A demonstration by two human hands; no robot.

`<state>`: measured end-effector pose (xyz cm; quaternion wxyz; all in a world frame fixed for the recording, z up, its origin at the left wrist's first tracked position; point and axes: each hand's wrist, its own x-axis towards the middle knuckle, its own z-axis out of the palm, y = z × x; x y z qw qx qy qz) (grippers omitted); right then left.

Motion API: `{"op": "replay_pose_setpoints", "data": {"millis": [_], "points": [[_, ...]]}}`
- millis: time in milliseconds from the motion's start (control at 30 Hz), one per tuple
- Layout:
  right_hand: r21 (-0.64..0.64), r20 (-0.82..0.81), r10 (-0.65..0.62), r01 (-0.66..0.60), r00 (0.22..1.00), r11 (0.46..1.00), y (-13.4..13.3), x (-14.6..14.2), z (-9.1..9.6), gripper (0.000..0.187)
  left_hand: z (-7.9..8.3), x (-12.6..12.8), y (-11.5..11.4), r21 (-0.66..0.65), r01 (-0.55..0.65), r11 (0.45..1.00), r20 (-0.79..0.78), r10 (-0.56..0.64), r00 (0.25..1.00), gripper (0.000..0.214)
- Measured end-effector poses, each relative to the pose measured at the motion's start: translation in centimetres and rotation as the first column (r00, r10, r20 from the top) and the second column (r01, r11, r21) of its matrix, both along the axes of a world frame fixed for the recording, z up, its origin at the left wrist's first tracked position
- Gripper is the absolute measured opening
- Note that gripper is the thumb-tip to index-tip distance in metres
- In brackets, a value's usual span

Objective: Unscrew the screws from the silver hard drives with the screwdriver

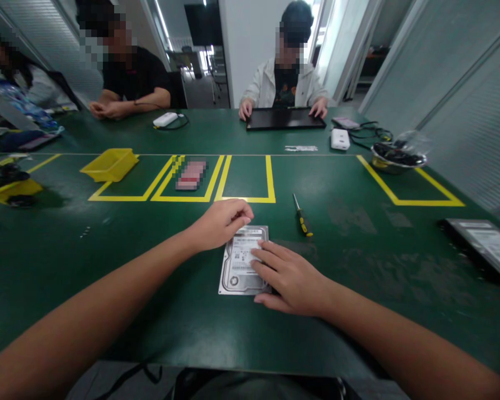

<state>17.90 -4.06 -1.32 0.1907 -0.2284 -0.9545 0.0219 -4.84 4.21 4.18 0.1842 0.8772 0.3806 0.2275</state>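
A silver hard drive with a white printed label lies flat on the green table in front of me. My right hand rests over its right side, fingers spread and lying on the label, thumb by the near right corner. Over the far left corner of the drive is my left hand, its fingers curled together; whatever they hold, if anything, is hidden. To the right, beyond my right hand, lies a screwdriver with a yellow and black handle.
Yellow tape marks areas on the table. A yellow bin stands left, a pink item beside it. Another hard drive lies right, near a filled bowl. Across, a person holds a black panel.
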Motion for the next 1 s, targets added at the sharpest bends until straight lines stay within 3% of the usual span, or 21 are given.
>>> {"op": "replay_pose_setpoints", "data": {"millis": [233,1000], "points": [[-0.008,0.009,-0.007,0.007,1.000,1.000,0.1,0.1,0.0,0.059,-1.3,2.0,0.9,-0.064,0.070,0.995,0.016,-0.069,0.997,0.011],[-0.011,0.026,-0.017,0.017,1.000,1.000,0.0,0.2,0.1,0.061,-2.1,4.1,3.5,-0.104,0.210,0.972,-0.109,-0.221,0.969,0.016]]}}
